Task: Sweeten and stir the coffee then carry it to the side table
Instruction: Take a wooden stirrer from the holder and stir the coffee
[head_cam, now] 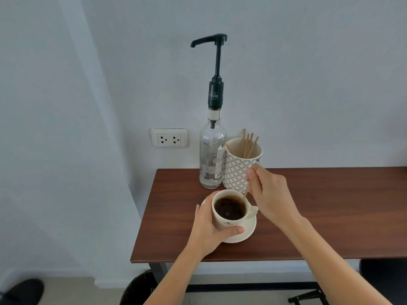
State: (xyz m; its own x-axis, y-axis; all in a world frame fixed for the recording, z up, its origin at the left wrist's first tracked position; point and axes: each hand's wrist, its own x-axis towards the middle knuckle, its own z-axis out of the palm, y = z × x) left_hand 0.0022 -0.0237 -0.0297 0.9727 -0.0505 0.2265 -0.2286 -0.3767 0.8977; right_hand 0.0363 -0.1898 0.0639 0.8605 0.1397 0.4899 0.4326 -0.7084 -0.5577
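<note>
On the table [319,208], near its left end, a cup [229,214] stands on a saucer [248,232], coffee [230,209] in it. The left hand [209,227] wraps the cup's left and near side; the right hand [271,194], to the cup's right, pinches a stick [246,191] whose lower end dips into the coffee at the far right rim. Behind the cup stand two things side by side — a pump bottle [212,155] on the left, a mug [240,166] of sticks [250,143] just beside it on the right. Left of the bottle, on the wall [308,73] — a socket [169,137].

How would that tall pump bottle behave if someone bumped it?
The pump bottle would probably tip easily: it is tall and narrow, with a long pump on top. It looks nearly empty, so likely light. It appears to be glass, so a fall might break it.
</note>
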